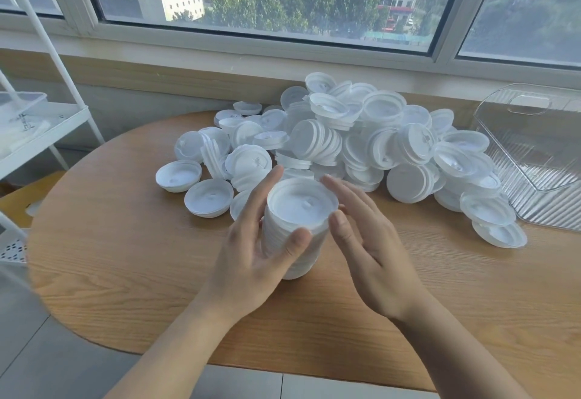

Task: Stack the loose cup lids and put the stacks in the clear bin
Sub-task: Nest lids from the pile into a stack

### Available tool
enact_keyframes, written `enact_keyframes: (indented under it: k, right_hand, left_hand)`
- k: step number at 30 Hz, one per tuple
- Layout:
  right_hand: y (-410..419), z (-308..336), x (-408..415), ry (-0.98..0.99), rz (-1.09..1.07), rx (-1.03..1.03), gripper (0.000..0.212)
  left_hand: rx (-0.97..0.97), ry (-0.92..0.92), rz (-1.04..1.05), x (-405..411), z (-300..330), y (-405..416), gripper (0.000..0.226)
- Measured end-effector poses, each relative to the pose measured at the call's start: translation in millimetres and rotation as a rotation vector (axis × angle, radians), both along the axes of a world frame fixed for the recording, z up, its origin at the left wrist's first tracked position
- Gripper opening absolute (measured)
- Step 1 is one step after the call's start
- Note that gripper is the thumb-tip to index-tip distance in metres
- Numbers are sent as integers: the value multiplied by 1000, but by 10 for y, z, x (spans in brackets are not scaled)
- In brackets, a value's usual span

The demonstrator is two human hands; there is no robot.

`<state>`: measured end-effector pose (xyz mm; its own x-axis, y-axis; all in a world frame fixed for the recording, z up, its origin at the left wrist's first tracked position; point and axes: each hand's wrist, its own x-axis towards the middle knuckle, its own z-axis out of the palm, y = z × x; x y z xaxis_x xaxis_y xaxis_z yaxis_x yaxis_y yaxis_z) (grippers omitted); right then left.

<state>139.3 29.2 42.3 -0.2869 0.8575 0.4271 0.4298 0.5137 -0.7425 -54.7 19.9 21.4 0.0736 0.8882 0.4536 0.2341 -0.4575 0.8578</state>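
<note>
A tall stack of lids (white, translucent plastic, nested with the hollow side up) stands on the wooden worktop in front of the heap of loose cup lids. The left hand grips the stack, thumb curled across its front and fingers behind it. The right hand is open beside it, fingers straight, thumb touching the top rim. The clear bin lies tipped at the right edge, beside the heap
</note>
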Motion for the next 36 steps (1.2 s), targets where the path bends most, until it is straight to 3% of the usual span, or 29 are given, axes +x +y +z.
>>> enact_keyframes:
  k: [12,16,19,20,22,24,26,29,36]
  right_hand:
    - [107,74,-262,234,194,-174,45]
    - [176,94,-379,320,282,-333,44]
    - [292,49,-437,455,207,-400,33]
    - [344,-5,-450,397,118,-355,28]
    - [438,-142,-455,95,-31,-205,29]
    - [480,-253,-474,-248,-33,-120,40]
    - [483,-325,-515,-440,13,-122,48]
    - [482,-365,-571,-520,12,-79,45]
    - [505,-358,-527,-496,-69,-18,9]
  left_hand:
    - [6,-44,63,-208,6,-185,72]
    - [15,-66,112,-346,-17,-196,69]
    - [1,-48,159,-417,-2,-203,68]
    - [-1,-40,167,-428,7,-208,68]
    - [-9,-38,179,-451,21,-209,68]
    - [-12,-41,204,-494,30,-202,68]
    - [-11,-43,241,-555,38,-192,70]
    - [-6,-54,286,-635,59,-168,76]
    - [-6,-100,291,-731,71,-120,81]
